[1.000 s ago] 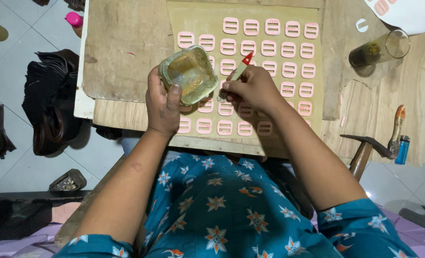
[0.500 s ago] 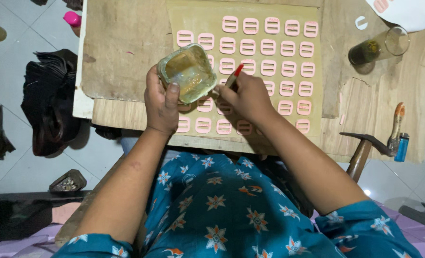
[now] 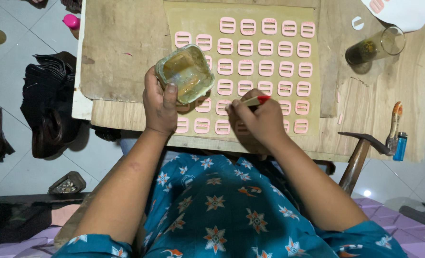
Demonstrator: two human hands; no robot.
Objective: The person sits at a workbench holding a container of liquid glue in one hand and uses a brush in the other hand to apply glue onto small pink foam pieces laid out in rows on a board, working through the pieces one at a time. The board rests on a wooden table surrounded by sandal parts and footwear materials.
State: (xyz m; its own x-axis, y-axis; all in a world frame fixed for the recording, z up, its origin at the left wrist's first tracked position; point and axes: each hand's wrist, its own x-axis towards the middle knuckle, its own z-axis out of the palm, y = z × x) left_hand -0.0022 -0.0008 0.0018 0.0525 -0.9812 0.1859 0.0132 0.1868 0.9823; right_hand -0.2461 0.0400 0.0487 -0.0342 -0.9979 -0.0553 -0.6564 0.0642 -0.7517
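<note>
Brush (image 3: 253,101), long axis 3-to-9 o'clock, pinched in right hand (image 3: 256,119); tub (image 3: 184,72), clasped by left hand (image 3: 159,102), lies at its 10 o'clock, over desk (image 3: 122,52).

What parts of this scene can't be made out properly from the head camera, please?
- Tip of the red-handled tool: hidden in the head view under the right hand.
- Pink buckle pieces in the bottom rows: some covered by both hands.
- Contents of the small tub in the left hand: smeared and murky.
- White sheet: cut off by the top edge.
</note>
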